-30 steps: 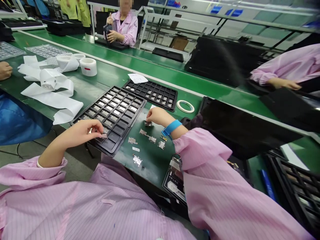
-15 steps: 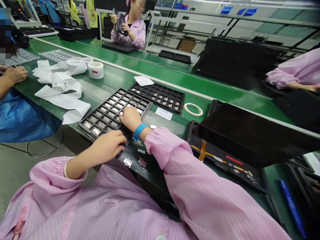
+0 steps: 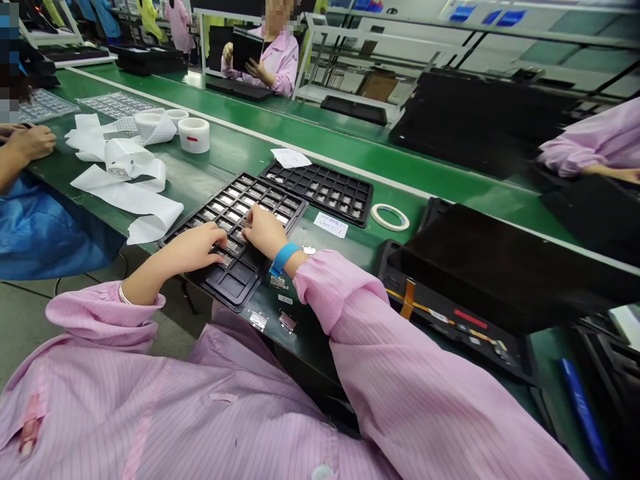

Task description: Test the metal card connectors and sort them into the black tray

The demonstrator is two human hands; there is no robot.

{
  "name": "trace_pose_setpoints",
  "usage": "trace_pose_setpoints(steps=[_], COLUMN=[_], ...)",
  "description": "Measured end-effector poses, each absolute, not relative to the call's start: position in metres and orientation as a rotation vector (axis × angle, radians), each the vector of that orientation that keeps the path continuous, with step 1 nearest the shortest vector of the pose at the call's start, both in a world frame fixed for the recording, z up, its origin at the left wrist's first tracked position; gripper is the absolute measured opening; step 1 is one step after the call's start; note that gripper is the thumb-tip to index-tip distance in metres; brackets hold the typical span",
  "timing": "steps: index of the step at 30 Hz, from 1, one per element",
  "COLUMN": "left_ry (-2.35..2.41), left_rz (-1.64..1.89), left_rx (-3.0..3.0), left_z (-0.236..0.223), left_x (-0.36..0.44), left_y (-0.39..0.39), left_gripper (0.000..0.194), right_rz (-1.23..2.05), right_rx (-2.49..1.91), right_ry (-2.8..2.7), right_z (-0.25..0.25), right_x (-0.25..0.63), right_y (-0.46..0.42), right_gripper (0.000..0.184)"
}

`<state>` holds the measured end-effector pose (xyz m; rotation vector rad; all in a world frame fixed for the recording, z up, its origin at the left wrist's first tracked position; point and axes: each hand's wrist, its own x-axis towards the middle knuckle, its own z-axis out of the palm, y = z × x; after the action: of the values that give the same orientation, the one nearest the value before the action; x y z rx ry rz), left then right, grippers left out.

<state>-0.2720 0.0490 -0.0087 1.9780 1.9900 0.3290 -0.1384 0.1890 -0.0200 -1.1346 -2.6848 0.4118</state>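
Observation:
A black compartment tray (image 3: 240, 275) with small silver metal parts in many of its pockets lies at the bench edge. My left hand (image 3: 193, 248) reaches over its near left side, thumb and fingers apart beside a part in a pocket. Over the middle of the tray, my right hand (image 3: 265, 231) has its fingertips pinched down at a pocket; what they hold is hidden. Several loose metal parts, among them a silver one (image 3: 259, 321) and a pinkish one (image 3: 287, 321), lie on the green mat right of the tray.
Behind stands a second black tray (image 3: 345, 180), partly filled, with paper labels near it. A tape roll (image 3: 390, 217) lies right of it, beside an opened black device (image 3: 460, 320). Unrolled white label strip (image 3: 130, 193) spreads at left. A co-worker's hand (image 3: 33, 143) is at far left.
My left hand has moved up and left from the tray's near corner onto its pockets, uncovering empty near pockets. My right hand stays at about the same part of the tray.

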Motion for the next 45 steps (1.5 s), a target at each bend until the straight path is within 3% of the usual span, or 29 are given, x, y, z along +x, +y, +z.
trace_pose_setpoints(steps=[10,21,25,29,32,34,37,40,45], left_ry=[1.796,1.841,1.883,1.704,1.706,1.837,1.994,1.948,1.898], left_rz=[0.331,0.477,0.742,1.075,1.163,1.102,0.741,0.468,0.382], left_rx=[1.992,1.97,1.823,1.683,1.665,1.733,1.955,2.078,2.094], left_z=[-0.01,-0.014,-0.016,-0.009,-0.003,-0.003,-0.01,-0.019,-0.023], left_x=[-0.276,-0.276,-0.271,-0.246,-0.235,-0.24,-0.262,-0.282,-0.289], left_y=[0.049,0.038,0.037,0.048,0.061,0.066,0.07,0.073,0.077], left_gripper=[0.021,0.01,0.013,0.022,0.03,0.034,0.023,0.023,0.024], right_rz=[0.488,0.733,0.63,1.014,1.042,0.789,0.468,0.493,0.421], right_rx=[-1.384,-1.451,-1.31,-0.732,-0.6,-0.884,-1.434,-1.669,-1.691], right_ry=[-2.823,-2.768,-2.684,-2.661,-2.601,-2.591,-2.529,-2.522,-2.559], right_z=[0.038,0.003,0.015,0.024,0.029,0.034,0.038,0.032,0.018], right_x=[-0.062,-0.04,-0.048,-0.065,-0.07,-0.061,-0.032,0.002,0.013], right_y=[0.239,0.243,0.221,0.18,0.171,0.185,0.222,0.253,0.257], right_gripper=[0.012,0.006,0.003,0.02,0.009,0.01,0.011,0.012,0.006])
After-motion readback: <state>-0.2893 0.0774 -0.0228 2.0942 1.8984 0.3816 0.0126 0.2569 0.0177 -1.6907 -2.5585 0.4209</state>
